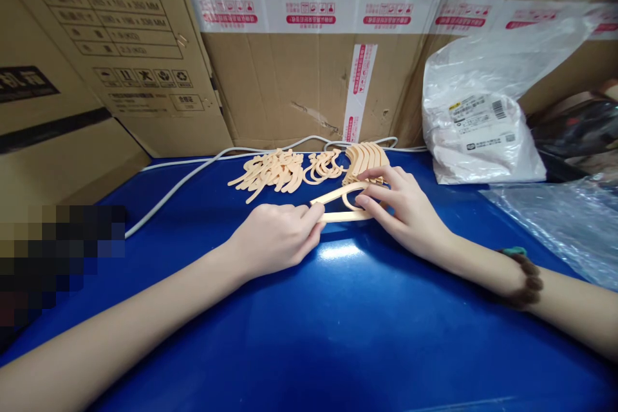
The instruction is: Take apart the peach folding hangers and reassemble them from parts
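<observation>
Between both hands, just above the blue table, is a beige plastic hanger (344,216) with two long arms and a curved hook between them. My left hand (275,238) is closed, pinching the left end of the arms between thumb and fingers. At the right end, my right hand (410,209) grips the hanger with its fingers bent round it; part of that end is hidden behind them. Right behind the right hand stands a row of curved beige pieces (365,158). Further left lie small beige hooks (322,167) and a loose heap of beige strips (271,172).
The blue table (309,335) has a shiny top. Cardboard boxes (284,84) form a wall behind it, with another carton (159,122) at left. A white cable (178,188) runs along the back. At right are a white plastic bag (477,109) and clear plastic wrap (564,225).
</observation>
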Tool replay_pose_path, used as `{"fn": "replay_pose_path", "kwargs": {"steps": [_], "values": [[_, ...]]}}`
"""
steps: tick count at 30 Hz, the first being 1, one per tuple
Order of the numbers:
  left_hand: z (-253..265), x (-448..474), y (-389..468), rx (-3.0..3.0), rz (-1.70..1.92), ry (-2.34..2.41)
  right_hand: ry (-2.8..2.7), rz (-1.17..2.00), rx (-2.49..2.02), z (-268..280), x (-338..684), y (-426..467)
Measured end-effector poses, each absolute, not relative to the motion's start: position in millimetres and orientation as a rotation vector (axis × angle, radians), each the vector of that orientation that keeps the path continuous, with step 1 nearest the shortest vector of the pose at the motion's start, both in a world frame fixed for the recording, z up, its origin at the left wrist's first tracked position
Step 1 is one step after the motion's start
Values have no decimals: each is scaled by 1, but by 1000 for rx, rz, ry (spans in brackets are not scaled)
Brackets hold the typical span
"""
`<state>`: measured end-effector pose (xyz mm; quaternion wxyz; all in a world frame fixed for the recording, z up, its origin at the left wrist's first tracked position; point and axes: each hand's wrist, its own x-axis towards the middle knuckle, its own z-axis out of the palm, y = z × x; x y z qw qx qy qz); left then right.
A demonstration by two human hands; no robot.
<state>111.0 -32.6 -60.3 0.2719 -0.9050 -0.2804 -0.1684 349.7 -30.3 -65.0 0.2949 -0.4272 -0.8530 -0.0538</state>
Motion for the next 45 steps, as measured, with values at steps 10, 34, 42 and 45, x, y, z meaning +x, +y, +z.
{"fn": "replay_pose_path", "kwargs": {"steps": [10, 34, 42, 45], "values": [[-60, 111, -33, -2458, -477, -681, -2371, -9, -1204, -67, 351, -26], [-56, 109, -29, -2616, -598, -507, -2382, 168, -1266, -70, 350, -29], [-57, 110, -24, -2593, -617, -446, -2410, 146, -1290, -69, 349, -28], [-57, 110, -25, -2581, -633, -462, -2426, 128, -1301, -69, 349, -28]]}}
